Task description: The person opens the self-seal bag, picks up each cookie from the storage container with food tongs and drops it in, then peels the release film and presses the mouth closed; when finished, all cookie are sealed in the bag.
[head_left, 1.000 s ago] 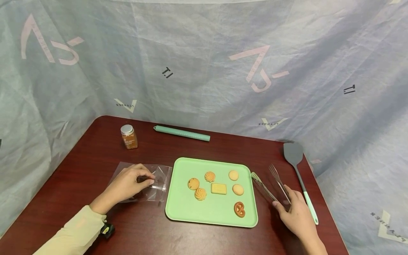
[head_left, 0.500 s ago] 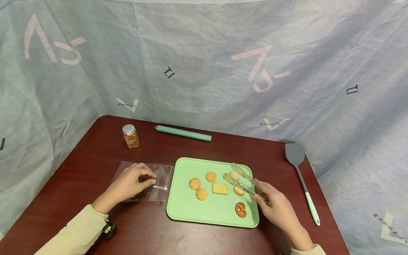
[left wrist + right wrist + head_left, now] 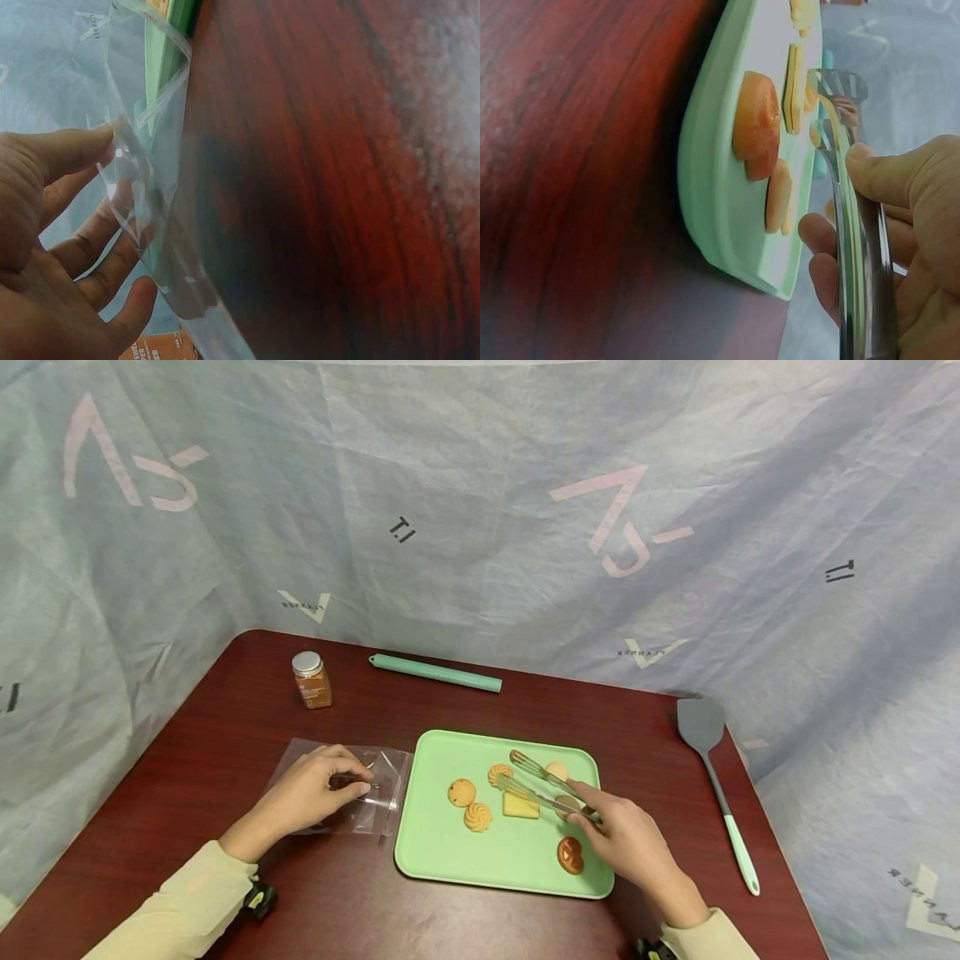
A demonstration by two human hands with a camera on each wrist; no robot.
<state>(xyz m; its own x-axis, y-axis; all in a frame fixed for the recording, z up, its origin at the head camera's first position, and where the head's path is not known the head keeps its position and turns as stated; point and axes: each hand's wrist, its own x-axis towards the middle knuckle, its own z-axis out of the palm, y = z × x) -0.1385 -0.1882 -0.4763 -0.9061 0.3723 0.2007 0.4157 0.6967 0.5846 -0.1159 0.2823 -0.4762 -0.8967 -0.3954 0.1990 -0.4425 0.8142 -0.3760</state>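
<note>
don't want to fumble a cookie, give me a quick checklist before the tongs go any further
1. Tongs held in the right hand: ok.
2. Tongs' tips apart: ok, a gap shows between them in the head view.
3. Tips touching the farther swirl cookie: cannot tell, they only overlap it in the head view.
4. Plastic bag held by the left hand: ok, thumb and fingers pinch it.
5. Bag mouth open wide enough: cannot tell, the clear film hides it.
6. Spatula away from the tray: ok.
</note>
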